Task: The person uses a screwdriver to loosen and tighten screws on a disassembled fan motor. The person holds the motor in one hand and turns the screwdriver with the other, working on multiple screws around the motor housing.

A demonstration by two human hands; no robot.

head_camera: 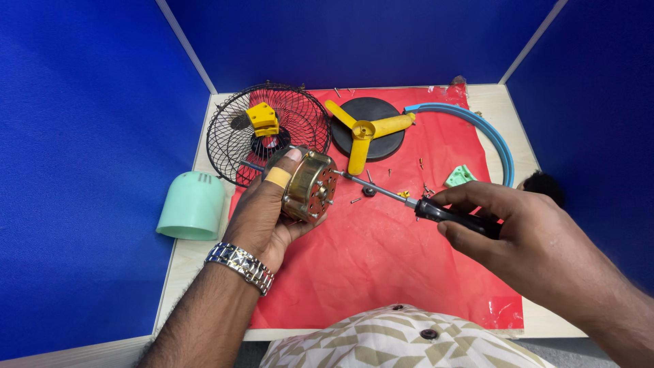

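Head view: the left hand (262, 211) wraps tight around the round brassy metal motor (310, 185) over the red cloth (381, 266), while the right hand (524, 238) squeezes the black-handled screwdriver (409, 202), pointing sideways at the motor's face.

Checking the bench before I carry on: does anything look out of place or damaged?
Small screws lie scattered loose over the red sheet, easy to lose. The left hand has a plaster on its thumb. Nothing else looks damaged.

Motor (310, 185) left of screwdriver (436, 210), before grille (266, 133).
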